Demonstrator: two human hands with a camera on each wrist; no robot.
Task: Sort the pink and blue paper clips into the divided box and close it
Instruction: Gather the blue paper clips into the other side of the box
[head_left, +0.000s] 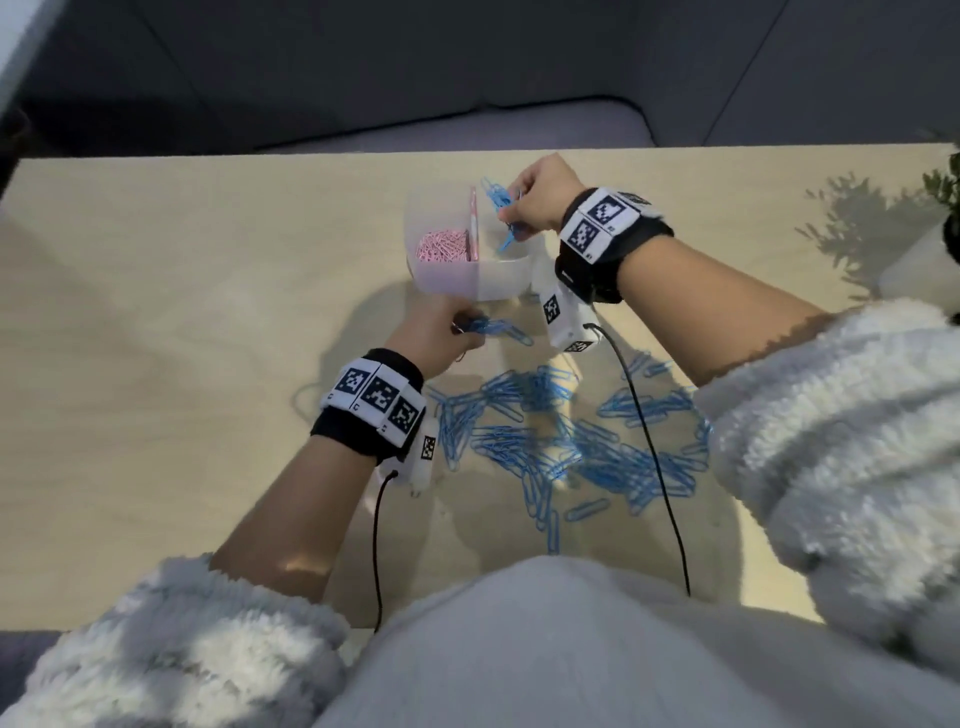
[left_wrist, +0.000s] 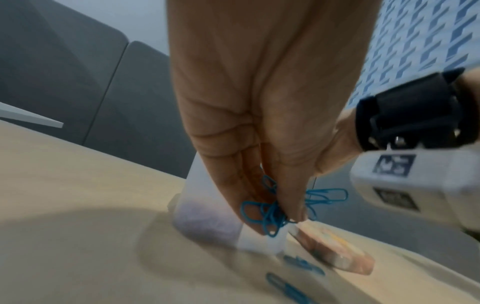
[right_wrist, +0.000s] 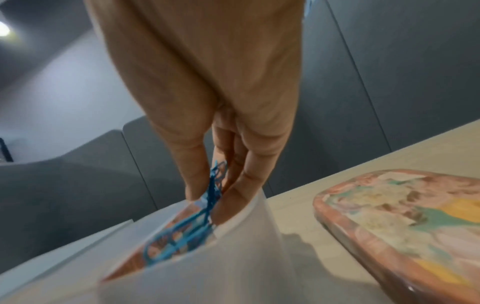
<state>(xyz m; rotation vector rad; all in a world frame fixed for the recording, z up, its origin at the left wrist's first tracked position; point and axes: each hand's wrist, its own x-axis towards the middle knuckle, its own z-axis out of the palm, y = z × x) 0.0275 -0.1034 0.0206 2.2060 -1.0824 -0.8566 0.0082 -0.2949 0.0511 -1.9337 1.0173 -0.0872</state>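
A translucent divided box (head_left: 498, 278) stands on the wooden table, its left compartment full of pink paper clips (head_left: 444, 245). My right hand (head_left: 524, 208) hangs over the right compartment, pinching a bunch of blue clips (right_wrist: 207, 207) that dangles into the box (right_wrist: 233, 257). Just in front of the box, my left hand (head_left: 460, 328) pinches another bunch of blue clips (left_wrist: 272, 209) above the table. A big heap of blue clips (head_left: 566, 441) lies spread near me, between my arms.
The box's patterned pink lid (right_wrist: 405, 226) lies flat on the table to the right of the box. A potted plant (head_left: 945, 208) stands at the right edge. Black cables (head_left: 649, 441) trail from both wrist cameras across the clip heap.
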